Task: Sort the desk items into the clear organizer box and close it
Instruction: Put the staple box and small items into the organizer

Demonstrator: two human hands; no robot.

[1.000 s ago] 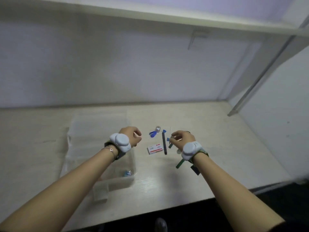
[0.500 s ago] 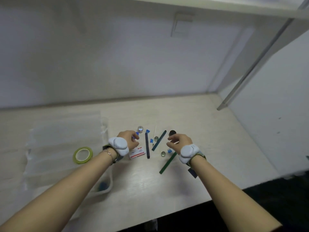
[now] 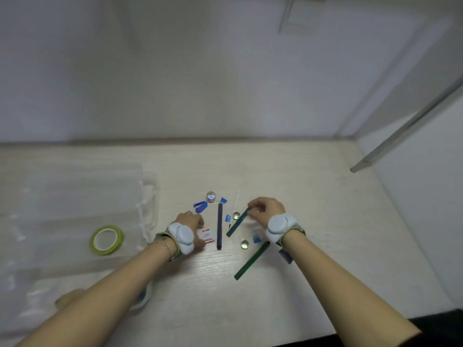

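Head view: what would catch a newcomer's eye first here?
The scatter of small blue and green desk items mid-desk, where the right hand pinches the top end of a teal stick. Then the yellow-green tape roll lying in the clear organizer box at left.

Bare forearms; each wrist wears a rounded white pod (image 3: 181, 237) on a greenish strap, the left also a thin bracelet (image 3: 165, 246).

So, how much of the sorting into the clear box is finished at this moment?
Little looks done: the green tape roll lies in the open organizer box. In hand: the right hand pinches the teal stick; the left hand rests by the small red-and-white box. Left: the dark blue stick, green stick, marbles, blue clips, and closing the box.
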